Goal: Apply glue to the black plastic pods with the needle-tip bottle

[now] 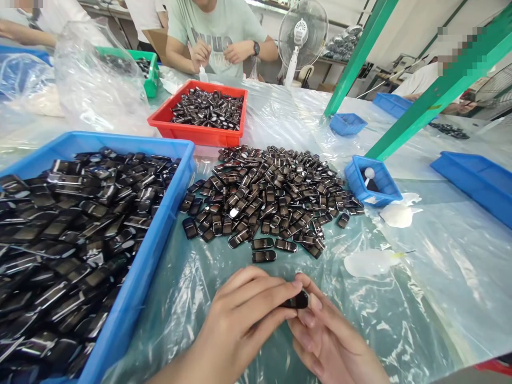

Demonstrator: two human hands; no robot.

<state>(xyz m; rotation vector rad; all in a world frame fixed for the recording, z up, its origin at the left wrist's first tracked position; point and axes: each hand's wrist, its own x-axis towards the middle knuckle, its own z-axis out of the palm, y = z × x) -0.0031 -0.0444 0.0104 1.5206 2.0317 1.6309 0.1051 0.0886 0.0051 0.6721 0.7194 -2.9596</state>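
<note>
Between my two hands is a small glossy black oblong casing [296, 300] with a rounded end. My left hand [244, 306] pinches it from the left, thumb below and fingers above. The fingertips of my right hand [326, 328] close on its rounded right end. The fingers cover much of it. Just beyond my hands, a few similar dark casings [264, 256] lie apart from a large heap of casings [276, 197] on the plastic-covered table [192, 298]. To the right of my hands lies a translucent squeeze bottle [370, 263] with a thin needle tip.
A large blue tray [186, 160] full of dark casings stands at left, a red tray [196, 133] of smaller pieces behind. At right are a small blue bin [378, 200] with a white scoop and a green post [440, 80]. Across the table sits a person [218, 40] near a fan [302, 32].
</note>
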